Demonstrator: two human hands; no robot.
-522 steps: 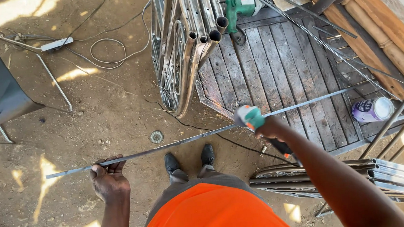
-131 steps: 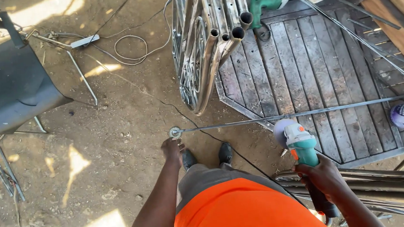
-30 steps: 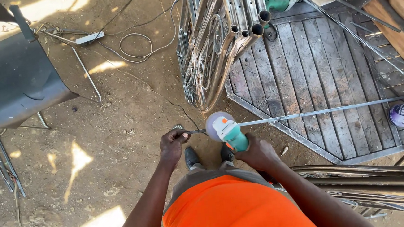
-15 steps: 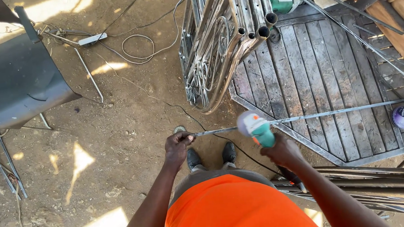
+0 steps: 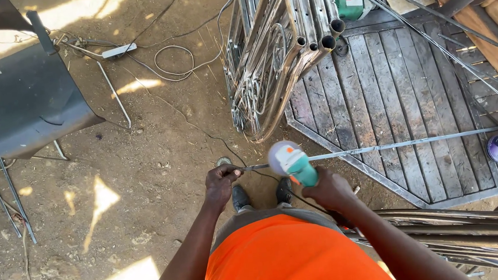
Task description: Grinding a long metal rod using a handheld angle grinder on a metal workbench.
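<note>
– How are the arms lying?

– Both are reaching forward from the body, away from the orange shirt, elbows slightly bent, bare to the shoulder.

– What is the left hand [image 5: 221,181] doing?

– It is sitting to the left, knuckles up, fingers and thumb curling shut in a pinching grip around something thin.

– And the right hand [image 5: 326,188]?

– It is sitting just to the right and slightly nearer, back of the hand facing up, fingers wrapping tight in a closed fist around a handle, wrist staying straight with the forearm.

– Are the hands touching?

– No, they are staying close but apart.
</note>
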